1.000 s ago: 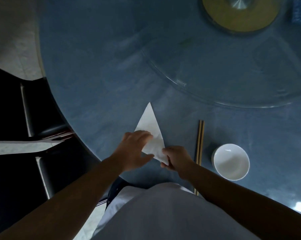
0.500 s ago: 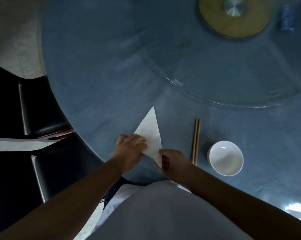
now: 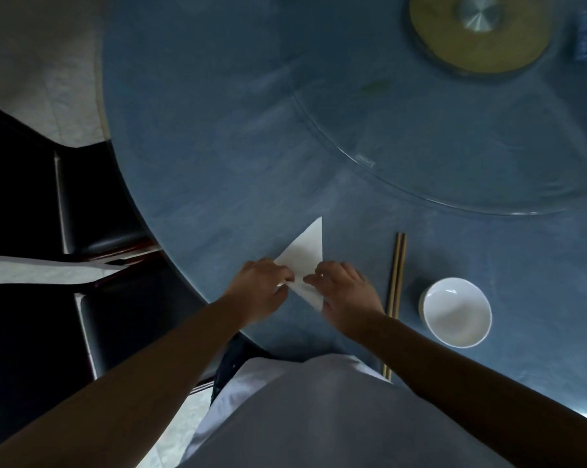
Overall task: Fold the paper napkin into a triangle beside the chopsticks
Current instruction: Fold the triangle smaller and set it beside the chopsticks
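A white paper napkin (image 3: 305, 255), folded into a triangle, lies flat on the blue table (image 3: 218, 163) with its tip pointing away from me. My left hand (image 3: 260, 288) pinches its left corner. My right hand (image 3: 348, 290) rests fingers-down on its right side and covers the near corner. A pair of wooden chopsticks (image 3: 397, 265) lies parallel just right of the napkin, partly hidden by my right forearm.
A white bowl (image 3: 456, 312) sits right of the chopsticks. A glass turntable (image 3: 420, 146) with a brass hub (image 3: 478, 28) fills the far right. Dark chairs (image 3: 93, 214) stand at the table's left edge. My white shirt covers the near edge.
My right hand has slid from the napkin's near corner up onto its right side. My left hand moved inward. The napkin turned slightly, its right edge now nearly parallel to the chopsticks.
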A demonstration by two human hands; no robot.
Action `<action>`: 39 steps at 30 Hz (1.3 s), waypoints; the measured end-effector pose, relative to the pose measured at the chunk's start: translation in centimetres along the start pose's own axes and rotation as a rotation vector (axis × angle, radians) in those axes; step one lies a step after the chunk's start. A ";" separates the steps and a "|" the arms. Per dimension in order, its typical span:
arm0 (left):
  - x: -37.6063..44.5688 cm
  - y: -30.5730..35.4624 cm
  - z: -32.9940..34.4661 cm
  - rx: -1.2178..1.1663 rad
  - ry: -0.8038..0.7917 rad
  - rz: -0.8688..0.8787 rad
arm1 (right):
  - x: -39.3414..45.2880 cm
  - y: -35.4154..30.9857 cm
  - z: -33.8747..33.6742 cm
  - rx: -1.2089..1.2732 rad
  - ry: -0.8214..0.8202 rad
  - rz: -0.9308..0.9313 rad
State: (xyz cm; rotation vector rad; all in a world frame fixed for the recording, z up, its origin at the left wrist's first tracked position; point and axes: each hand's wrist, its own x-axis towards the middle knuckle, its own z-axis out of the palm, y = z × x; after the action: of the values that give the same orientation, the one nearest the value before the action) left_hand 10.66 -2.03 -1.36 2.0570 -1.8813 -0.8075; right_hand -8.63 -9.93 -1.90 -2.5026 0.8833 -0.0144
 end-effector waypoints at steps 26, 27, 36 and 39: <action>0.7 -1.7 0.4 -0.123 0.112 -0.456 | 6.9 1.4 0.5 0.510 0.003 0.819; 0.7 -1.7 0.5 -0.121 0.117 -0.462 | 6.9 1.5 0.5 0.505 0.007 0.815; 0.3 -1.7 1.0 -0.117 0.151 -0.506 | 6.2 1.8 0.4 0.611 0.132 0.821; 0.2 -1.6 1.2 -0.122 0.156 -0.537 | 5.5 1.6 0.4 0.641 0.150 0.821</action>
State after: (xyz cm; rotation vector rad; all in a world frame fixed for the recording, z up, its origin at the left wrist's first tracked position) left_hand 11.38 -1.73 -3.25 2.4927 -1.1755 -0.8153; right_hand -5.16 -14.04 -3.80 -1.4491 1.6033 -0.1825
